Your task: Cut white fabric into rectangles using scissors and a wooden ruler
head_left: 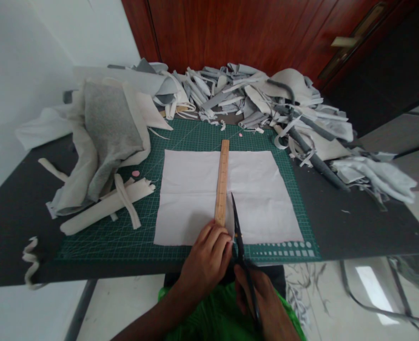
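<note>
head: cloth on green mat, dark table, door behind.

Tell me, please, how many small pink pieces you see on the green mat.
2: the larger pink piece, left, beside the pale fabric strips, and the smaller pink piece, beyond the wooden ruler. Others may be hidden under fabric.

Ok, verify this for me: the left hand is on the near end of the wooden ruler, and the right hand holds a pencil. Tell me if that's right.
Not quite: in the head view, the right hand holds scissors, not a pencil. The left hand is indeed on the near end of the wooden ruler.
</note>
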### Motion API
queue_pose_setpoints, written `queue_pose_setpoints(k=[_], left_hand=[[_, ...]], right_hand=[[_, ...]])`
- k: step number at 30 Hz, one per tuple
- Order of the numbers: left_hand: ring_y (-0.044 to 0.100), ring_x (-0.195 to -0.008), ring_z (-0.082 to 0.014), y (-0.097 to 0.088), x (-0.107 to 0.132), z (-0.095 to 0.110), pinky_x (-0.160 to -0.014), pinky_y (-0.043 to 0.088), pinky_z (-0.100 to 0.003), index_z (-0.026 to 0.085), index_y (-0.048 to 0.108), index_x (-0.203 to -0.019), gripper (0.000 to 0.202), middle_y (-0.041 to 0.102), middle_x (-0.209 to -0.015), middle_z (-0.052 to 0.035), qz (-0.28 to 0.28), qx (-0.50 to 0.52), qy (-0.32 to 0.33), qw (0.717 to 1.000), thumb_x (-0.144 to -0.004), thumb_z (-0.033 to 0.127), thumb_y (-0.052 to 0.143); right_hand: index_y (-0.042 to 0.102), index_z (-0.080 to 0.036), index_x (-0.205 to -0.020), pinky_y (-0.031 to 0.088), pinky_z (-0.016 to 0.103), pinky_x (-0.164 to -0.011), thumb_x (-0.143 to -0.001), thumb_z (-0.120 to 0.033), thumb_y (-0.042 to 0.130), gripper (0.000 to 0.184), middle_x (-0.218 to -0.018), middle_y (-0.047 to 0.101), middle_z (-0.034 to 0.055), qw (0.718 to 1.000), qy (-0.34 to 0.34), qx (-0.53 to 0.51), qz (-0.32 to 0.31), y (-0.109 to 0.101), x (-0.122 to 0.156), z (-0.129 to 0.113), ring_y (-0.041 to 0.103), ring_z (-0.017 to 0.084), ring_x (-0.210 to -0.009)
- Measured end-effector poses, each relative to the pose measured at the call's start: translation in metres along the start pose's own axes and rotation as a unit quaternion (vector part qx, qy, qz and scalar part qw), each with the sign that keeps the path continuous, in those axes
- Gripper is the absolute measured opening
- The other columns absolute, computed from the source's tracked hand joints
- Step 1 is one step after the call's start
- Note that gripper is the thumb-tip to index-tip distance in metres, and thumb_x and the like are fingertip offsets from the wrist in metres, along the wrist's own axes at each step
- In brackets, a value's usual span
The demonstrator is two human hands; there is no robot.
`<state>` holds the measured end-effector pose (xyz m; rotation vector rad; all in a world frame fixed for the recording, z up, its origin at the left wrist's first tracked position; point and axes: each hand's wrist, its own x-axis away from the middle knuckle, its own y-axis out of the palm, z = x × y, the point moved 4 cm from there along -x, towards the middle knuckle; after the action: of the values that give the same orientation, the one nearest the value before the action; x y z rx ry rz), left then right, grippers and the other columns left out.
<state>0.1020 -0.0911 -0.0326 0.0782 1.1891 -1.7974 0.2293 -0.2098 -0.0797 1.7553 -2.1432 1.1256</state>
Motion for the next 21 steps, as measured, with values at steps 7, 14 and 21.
queue_pose_setpoints(k=[7,14,21], left_hand=[[0.070,-0.098,-0.0228,0.000,0.000,-0.001,-0.107,0.061,-0.047,0.019,0.061,-0.102,0.015,0.071,-0.094,-0.0050,-0.001,-0.003,-0.002,1.000,-0.106,0.010,0.049],[0.068,-0.100,-0.0228,-0.001,0.001,-0.001,-0.111,0.059,-0.046,0.019,0.061,-0.097,0.017,0.070,-0.093,-0.0049,0.000,0.006,0.000,1.000,-0.106,0.011,0.049],[0.069,-0.098,-0.0222,-0.001,0.002,-0.002,-0.112,0.058,-0.047,0.019,0.060,-0.100,0.015,0.070,-0.094,-0.0040,-0.006,0.021,0.000,1.000,-0.106,0.010,0.049]], right_hand=[[0.063,-0.025,-0.073,0.048,0.030,-0.056,-0.098,-0.084,0.038,0.068,-0.065,0.065,0.0027,1.000,0.012,-0.005,-0.020,0.001,0.005,-0.005,0.060,0.019,-0.059],[0.058,-0.028,-0.069,0.052,0.034,-0.061,-0.098,-0.082,0.033,0.066,-0.068,0.066,0.0045,1.000,0.009,-0.011,0.006,0.015,0.005,0.004,0.062,0.022,-0.059],[0.061,-0.027,-0.069,0.052,0.031,-0.062,-0.096,-0.086,0.036,0.070,-0.064,0.064,0.0041,1.000,-0.009,0.001,0.028,0.015,0.003,-0.002,0.062,0.021,-0.062]])
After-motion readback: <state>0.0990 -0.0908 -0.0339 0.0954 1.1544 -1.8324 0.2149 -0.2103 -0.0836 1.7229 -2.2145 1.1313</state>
